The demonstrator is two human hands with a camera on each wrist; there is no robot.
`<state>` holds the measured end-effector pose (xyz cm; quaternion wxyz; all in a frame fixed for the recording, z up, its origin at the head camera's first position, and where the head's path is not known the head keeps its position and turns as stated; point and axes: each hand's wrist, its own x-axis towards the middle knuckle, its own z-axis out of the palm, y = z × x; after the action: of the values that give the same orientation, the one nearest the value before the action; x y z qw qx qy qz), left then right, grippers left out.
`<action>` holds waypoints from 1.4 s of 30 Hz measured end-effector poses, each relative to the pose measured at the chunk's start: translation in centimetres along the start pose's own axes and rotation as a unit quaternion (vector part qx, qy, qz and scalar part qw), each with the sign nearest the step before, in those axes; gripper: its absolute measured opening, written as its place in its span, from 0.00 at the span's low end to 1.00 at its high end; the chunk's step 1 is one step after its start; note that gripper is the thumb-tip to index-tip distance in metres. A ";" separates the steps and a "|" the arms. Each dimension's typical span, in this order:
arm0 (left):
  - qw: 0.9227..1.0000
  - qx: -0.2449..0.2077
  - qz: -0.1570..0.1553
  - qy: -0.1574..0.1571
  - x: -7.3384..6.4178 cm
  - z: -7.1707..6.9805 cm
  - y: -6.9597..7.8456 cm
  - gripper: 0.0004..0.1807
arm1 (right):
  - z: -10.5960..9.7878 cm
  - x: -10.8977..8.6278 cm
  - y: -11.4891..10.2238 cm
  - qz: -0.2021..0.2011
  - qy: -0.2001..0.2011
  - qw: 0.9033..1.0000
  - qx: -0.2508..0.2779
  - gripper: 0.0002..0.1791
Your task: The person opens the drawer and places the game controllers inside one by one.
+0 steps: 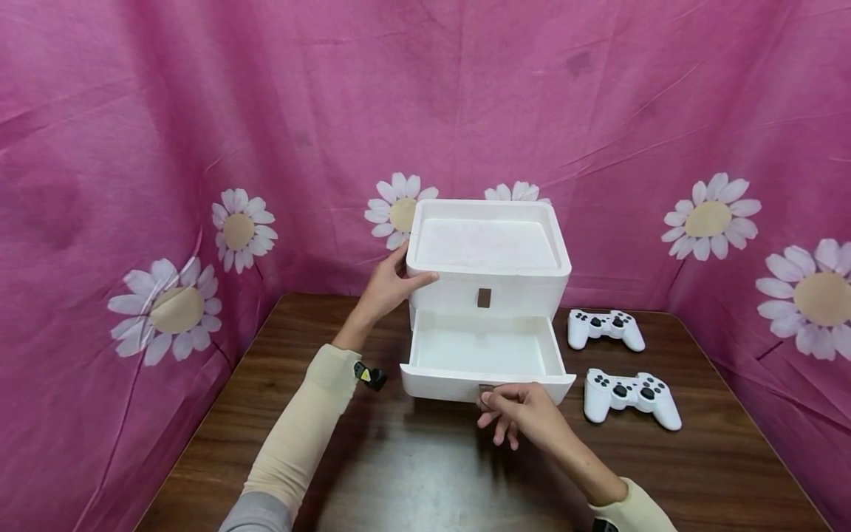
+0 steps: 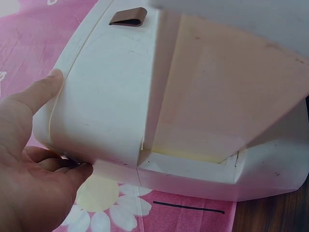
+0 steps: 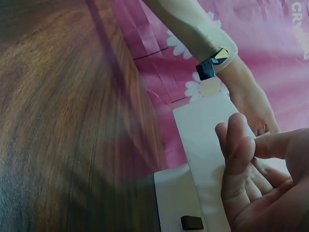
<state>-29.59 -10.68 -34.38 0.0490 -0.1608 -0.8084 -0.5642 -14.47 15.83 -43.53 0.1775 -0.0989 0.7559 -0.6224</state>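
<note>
A white two-drawer unit [image 1: 432, 295] stands on the table, with a raised rim round its top. Its lower drawer [image 1: 485, 347] is pulled out, and nothing lies in it. My left hand [image 1: 387, 284] grips the unit's upper left corner, thumb on the front and fingers round the side [image 2: 72, 171]. At the lower drawer's front, my right hand [image 1: 525, 410] pinches at the brown tab [image 1: 485, 387], the other fingers hanging loosely. In the right wrist view thumb and finger [image 3: 244, 150] meet. The upper drawer [image 1: 445, 292] is closed; it has a brown tab [image 2: 129, 17] too.
Two white game controllers lie to the unit's right: one farther back [image 1: 606, 329], another nearer [image 1: 628, 395]. A pink curtain [image 1: 319, 111] with daisies hangs behind and beside the dark wooden table [image 1: 399, 473].
</note>
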 end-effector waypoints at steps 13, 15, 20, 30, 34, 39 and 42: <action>1.000 -0.002 0.015 -0.003 -0.8 -0.2 1.3 0.48 | -4.0 -1.6 -1.1 -0.068 -0.073 0.960 -0.260 0.12; 1.000 0.000 0.014 -0.002 -0.8 -0.3 1.2 0.48 | -5.2 -2.1 -1.4 -0.081 -0.070 0.944 -0.313 0.11; 1.000 0.005 0.006 0.000 -0.9 -0.3 1.3 0.48 | -8.2 -3.2 -2.4 -0.116 -0.046 0.881 -0.456 0.05; 1.000 -0.002 0.002 -0.001 -0.7 -0.2 1.4 0.49 | -15.0 -3.6 -2.5 -0.078 0.017 0.827 -0.556 0.11; 1.000 -0.004 -0.001 0.001 0.1 0.0 0.0 0.49 | -17.9 -3.1 -1.1 -0.102 0.020 0.829 -0.549 0.16; 1.000 -0.010 0.004 0.008 1.1 0.2 -2.2 0.52 | -19.9 -2.5 0.4 -0.070 -0.008 0.842 -0.534 0.31; 1.000 -0.009 0.007 0.012 1.2 0.2 -2.4 0.52 | -20.7 -2.2 1.4 -0.054 -0.021 0.851 -0.522 0.37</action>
<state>-31.41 -10.96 -36.27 0.0609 -0.1599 -0.8013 -0.5732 -20.46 35.66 -41.19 0.0822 -0.2305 0.9590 -0.1427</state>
